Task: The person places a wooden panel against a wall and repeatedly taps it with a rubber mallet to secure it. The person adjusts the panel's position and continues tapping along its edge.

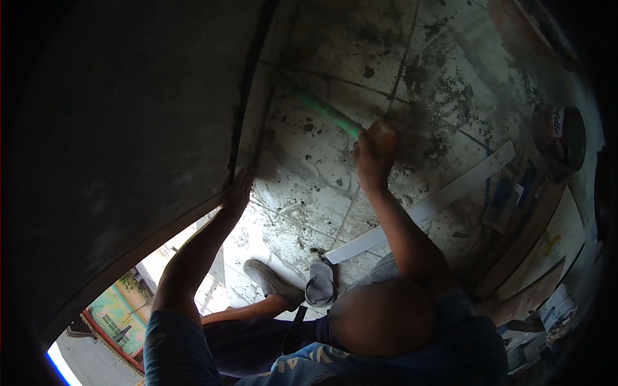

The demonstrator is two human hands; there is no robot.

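My right hand [372, 154] is closed on the orange handle of a tool whose green shaft [328, 112] points up and left, its tip blurred near the base of the wall. My left hand [237, 193] rests flat against the lower edge of a dark grey wall [129, 128], where the wall meets the stained white tiled floor [322, 186]. Both forearms reach up from the lower edge. My knee and my feet in grey sandals [320, 281] sit below the hands.
A long white strip [450, 193] lies diagonally on the floor at right. A round tin [566, 135] stands at the far right. Wooden boards and panels [534, 257] are stacked at lower right. Dark smears cover the tiles.
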